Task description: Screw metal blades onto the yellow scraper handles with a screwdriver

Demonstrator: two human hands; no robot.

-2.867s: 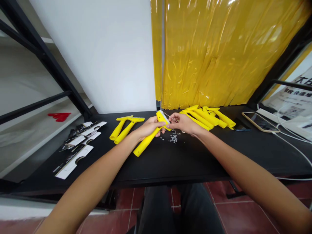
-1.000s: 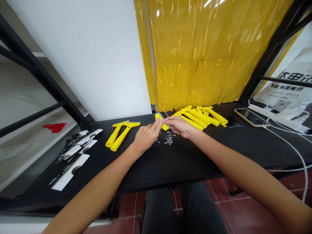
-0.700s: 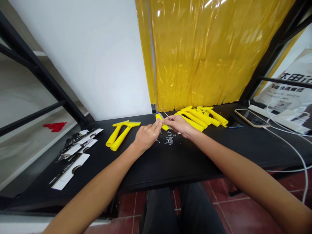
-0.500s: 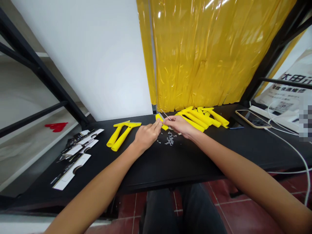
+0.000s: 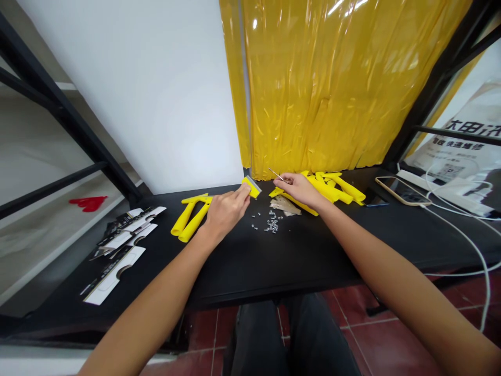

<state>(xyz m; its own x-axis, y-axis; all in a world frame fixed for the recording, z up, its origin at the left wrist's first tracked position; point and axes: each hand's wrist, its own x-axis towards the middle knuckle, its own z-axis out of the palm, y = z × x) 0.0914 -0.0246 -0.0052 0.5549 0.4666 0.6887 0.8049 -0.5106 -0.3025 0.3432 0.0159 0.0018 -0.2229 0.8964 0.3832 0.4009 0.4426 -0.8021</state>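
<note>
My left hand (image 5: 229,211) is closed around a yellow scraper (image 5: 251,187), whose head with a grey edge sticks out past the fingertips. My right hand (image 5: 297,189) pinches a thin metal tool (image 5: 276,174) pointing up and left. Between and below the hands lie many small screws and nuts (image 5: 273,223). Beside them is a pale, flat scrap (image 5: 285,205) under the right hand. Yellow scraper handles (image 5: 332,188) are heaped behind and right of that hand. Two more yellow scrapers (image 5: 190,216) lie left of my left hand, partly covered by it.
White and black cards (image 5: 121,271) are piled on the black table (image 5: 250,271) at the left. A phone (image 5: 403,190) with white cables lies at the right, near a white printed bag (image 5: 457,141). Yellow plastic film (image 5: 321,89) hangs behind; a red object (image 5: 88,203) rests on the left shelf.
My hands have moved apart. The left has drawn back left with the yellow scraper, and the right has shifted right and up with the tool, uncovering the pale scrap.
</note>
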